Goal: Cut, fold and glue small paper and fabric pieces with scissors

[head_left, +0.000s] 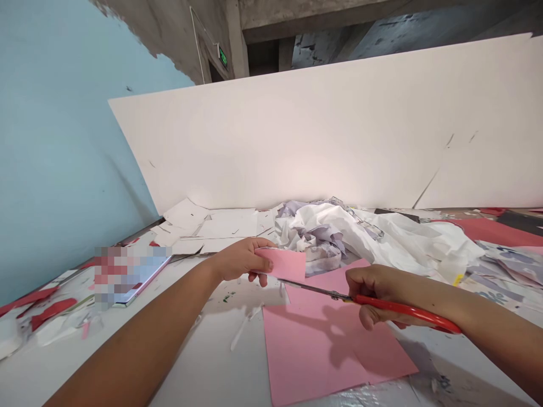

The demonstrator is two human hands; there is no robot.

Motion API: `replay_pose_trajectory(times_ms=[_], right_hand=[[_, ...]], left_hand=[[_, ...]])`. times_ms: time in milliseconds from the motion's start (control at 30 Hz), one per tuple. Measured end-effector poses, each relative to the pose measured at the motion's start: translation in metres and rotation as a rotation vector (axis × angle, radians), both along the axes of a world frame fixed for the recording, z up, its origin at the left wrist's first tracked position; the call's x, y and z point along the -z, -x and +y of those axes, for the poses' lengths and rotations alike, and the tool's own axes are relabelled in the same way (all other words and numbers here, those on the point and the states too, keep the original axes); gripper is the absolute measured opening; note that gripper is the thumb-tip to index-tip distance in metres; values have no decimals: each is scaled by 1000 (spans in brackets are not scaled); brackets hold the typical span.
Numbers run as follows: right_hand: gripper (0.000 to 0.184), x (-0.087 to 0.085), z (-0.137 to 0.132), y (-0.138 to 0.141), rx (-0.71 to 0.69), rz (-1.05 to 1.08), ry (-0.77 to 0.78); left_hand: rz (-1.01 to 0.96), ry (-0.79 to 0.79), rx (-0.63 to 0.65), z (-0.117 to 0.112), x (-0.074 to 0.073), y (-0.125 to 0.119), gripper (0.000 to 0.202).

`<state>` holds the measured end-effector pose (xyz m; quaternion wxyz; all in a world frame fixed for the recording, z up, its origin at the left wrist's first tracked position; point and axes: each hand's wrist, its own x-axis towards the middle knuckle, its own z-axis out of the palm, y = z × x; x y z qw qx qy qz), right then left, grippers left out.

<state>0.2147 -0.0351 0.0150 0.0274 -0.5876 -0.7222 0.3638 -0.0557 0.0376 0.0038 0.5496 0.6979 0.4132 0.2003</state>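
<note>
Crumpled white sheeting [373, 237] lies beyond the pink paper [322, 345].

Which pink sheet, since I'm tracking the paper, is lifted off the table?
The small pink piece pinched in the left hand is lifted; the much larger pink sheet lies flat on the table.

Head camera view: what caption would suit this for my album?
Left hand holds pink paper while right hand grips red-handled scissors.

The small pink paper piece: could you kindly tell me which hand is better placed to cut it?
Probably the right hand: it holds the red-handled scissors, whose blades reach toward the piece's edge, while the left hand is busy pinching that pink paper piece.
</note>
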Motion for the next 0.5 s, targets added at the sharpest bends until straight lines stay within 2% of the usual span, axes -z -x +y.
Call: replay_pose_trajectory(times_ms=[333, 400, 500], right_hand=[[17, -1, -2, 1, -2, 15, 59], [22, 2, -1, -2, -70, 41, -3], [24, 10, -2, -8, -188, 37, -212]], left_hand=[[-15, 16, -7, -1, 0, 0, 28], [-28, 24, 0, 0, 0, 0, 25], [-52, 13, -1, 1, 1, 0, 22]])
